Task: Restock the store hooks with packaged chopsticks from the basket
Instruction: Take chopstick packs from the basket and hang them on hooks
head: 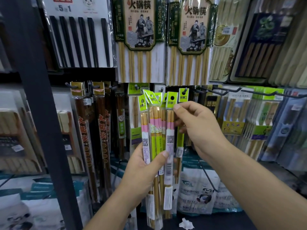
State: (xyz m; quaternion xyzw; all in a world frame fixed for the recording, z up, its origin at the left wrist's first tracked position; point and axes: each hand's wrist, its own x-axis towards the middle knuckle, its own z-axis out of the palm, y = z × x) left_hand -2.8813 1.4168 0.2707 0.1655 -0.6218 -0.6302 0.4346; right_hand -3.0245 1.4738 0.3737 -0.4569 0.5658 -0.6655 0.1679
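Note:
My left hand [146, 165] grips a fanned bundle of several chopstick packs [156, 130] with lime-green header cards and pink bands, held upright in front of the display. My right hand [194, 128] pinches the rightmost pack of the bundle [171, 123] just below its green header, thumb on the front. Right behind it a matching pack [183, 97] hangs on a dark hook [185, 89]. The basket is not in view.
Large bamboo chopstick packs [139, 39] hang above. Dark red chopstick packs [86, 130] hang to the left beside a black upright post [41, 97]. Long wire hooks [232, 90] jut out at the right over more packs. Tissue packs [199, 193] sit below.

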